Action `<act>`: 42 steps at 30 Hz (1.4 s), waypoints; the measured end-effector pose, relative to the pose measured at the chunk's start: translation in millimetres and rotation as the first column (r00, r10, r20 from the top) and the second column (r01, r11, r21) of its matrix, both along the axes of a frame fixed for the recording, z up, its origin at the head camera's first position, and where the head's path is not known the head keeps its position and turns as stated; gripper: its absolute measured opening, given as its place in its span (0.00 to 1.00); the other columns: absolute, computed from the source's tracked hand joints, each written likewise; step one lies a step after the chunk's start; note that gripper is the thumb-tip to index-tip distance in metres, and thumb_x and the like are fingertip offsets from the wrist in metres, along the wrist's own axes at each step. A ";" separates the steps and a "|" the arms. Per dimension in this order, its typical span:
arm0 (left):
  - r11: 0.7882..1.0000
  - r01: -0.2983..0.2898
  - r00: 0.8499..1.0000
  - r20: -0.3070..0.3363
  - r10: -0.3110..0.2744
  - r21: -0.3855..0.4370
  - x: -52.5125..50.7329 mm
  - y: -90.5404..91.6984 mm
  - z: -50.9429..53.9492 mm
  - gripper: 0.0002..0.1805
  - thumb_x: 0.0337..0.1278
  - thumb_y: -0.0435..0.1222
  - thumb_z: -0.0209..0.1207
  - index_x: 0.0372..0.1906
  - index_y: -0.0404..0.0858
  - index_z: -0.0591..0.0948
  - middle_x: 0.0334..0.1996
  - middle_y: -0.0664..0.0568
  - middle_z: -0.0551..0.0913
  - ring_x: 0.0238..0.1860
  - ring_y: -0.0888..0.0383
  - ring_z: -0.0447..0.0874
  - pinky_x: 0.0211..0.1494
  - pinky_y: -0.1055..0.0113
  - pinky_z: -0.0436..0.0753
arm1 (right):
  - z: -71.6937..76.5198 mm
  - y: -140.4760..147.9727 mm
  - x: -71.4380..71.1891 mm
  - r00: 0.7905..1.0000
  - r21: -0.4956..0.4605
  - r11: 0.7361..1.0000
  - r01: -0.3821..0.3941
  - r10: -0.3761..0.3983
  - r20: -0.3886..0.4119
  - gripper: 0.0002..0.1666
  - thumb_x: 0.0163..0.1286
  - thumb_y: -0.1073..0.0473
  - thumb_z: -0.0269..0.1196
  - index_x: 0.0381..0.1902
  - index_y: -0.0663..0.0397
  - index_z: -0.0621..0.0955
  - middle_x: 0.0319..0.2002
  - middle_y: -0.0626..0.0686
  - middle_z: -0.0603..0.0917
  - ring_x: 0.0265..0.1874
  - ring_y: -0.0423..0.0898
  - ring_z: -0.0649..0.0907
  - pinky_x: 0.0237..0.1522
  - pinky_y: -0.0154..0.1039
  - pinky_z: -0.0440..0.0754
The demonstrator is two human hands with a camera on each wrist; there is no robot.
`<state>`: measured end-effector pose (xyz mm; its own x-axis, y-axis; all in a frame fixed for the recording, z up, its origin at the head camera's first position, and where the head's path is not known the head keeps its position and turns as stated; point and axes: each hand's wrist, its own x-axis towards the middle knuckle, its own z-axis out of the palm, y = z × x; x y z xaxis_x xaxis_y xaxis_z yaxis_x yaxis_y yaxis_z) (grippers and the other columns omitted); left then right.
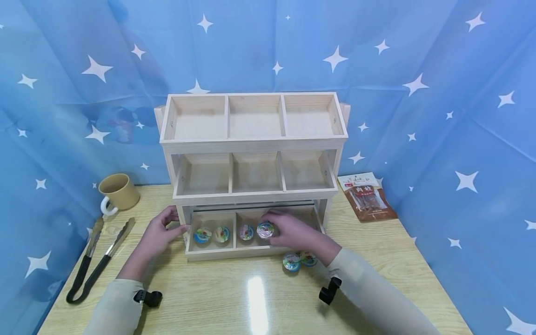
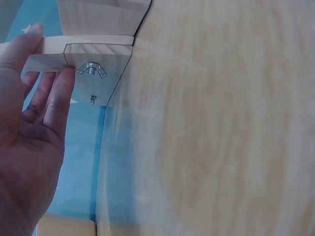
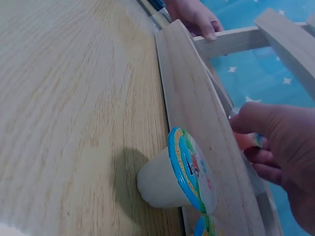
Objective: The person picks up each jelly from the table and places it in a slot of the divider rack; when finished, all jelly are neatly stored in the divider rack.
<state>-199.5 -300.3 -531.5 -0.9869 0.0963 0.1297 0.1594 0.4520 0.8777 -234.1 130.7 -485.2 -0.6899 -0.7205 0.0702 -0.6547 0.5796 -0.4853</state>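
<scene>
A three-tier wooden rack [image 1: 253,145] stands on the table, each tier split into compartments. My left hand [image 1: 161,232] grips the left end of its bottom tray [image 1: 217,255]; in the left wrist view the thumb and fingers [image 2: 60,101] lie on either side of the board. Over that tray's middle compartment, my right hand [image 1: 291,231] pinches a small jelly cup [image 1: 265,230] with a shiny lid. Beside it sits a pink-lidded jelly cup [image 1: 246,232]. Two more jelly cups, a blue-lidded one [image 1: 203,235] and another [image 1: 222,234], are in the left compartment.
Two jelly cups [image 1: 291,262] stand on the table before the tray, under my right forearm. Black-handled tongs [image 1: 94,265] and a tan mug [image 1: 120,191] are at the left. A brown snack packet [image 1: 368,197] lies right of the rack. Blue starry cloth [image 1: 259,42] surrounds the table.
</scene>
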 end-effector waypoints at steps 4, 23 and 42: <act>1.000 0.000 1.000 0.001 0.000 0.005 1.0 0.1 1.4 0.27 0.73 0.38 0.74 0.70 0.36 0.79 0.56 0.41 0.88 0.59 0.49 0.84 0.59 0.62 0.82 | -2.2 -2.6 -3.5 1.000 0.033 0.999 -0.022 0.022 -0.020 0.31 0.67 0.59 0.79 0.67 0.55 0.84 0.63 0.51 0.86 0.62 0.50 0.85 0.66 0.47 0.83; 1.000 -0.003 1.000 0.006 0.003 0.004 0.4 1.0 1.2 0.27 0.73 0.37 0.74 0.70 0.35 0.79 0.55 0.40 0.88 0.59 0.45 0.84 0.55 0.67 0.83 | -10.0 -5.5 -10.3 0.982 0.145 0.986 -0.087 0.110 -0.156 0.23 0.74 0.54 0.77 0.63 0.50 0.86 0.59 0.49 0.87 0.62 0.49 0.85 0.72 0.49 0.77; 1.000 0.000 1.000 0.008 0.000 0.014 1.8 1.1 2.4 0.28 0.73 0.38 0.74 0.71 0.36 0.78 0.57 0.41 0.88 0.59 0.50 0.84 0.56 0.67 0.82 | -9.4 -5.4 -8.4 0.985 0.133 0.988 -0.077 0.096 -0.143 0.27 0.72 0.55 0.78 0.66 0.52 0.86 0.62 0.53 0.86 0.64 0.52 0.84 0.71 0.50 0.79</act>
<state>-197.6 -299.2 -529.1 -0.9878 0.0946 0.1235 0.1528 0.4392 0.8853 -242.5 125.3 -494.5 -0.6130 -0.7869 0.0711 -0.7644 0.5679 -0.3052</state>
